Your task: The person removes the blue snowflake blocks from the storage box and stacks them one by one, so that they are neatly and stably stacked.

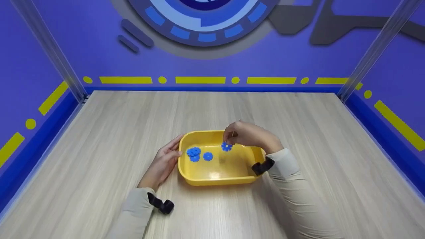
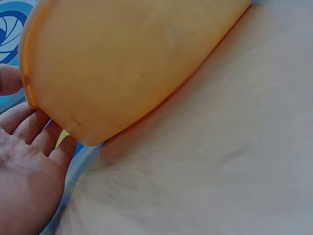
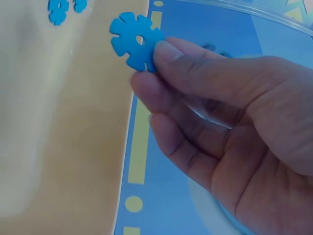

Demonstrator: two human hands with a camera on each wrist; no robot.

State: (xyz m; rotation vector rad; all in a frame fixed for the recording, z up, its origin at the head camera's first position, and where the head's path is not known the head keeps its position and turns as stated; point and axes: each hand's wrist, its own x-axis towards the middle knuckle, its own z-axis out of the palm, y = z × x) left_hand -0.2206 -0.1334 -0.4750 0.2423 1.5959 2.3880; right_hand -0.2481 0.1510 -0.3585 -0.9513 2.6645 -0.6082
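A yellow plastic bin [image 1: 217,182] rests on the table, with my left hand [image 1: 162,161] gripping its left end. The left wrist view shows the thumb at the rim and the fingers [image 2: 34,128] against the bin's outer wall. Over the bin's inside, my right hand [image 1: 250,134] pinches a blue notched disc [image 3: 126,46] between thumb and fingertips. The disc has a small hole in its middle and is held up off the bin floor. Several matching discs lie in the bin's left part: a small overlapping pile [image 1: 194,152] and a single disc [image 1: 208,156] beside it.
The wood-grain table [image 1: 116,132] reaches back to a blue-purple panel wall [image 1: 93,49] with yellow markings. Side panels stand left and right, joined by metal corner posts [image 1: 375,49]. A black wrist camera [image 1: 162,204] sits on each sleeve.
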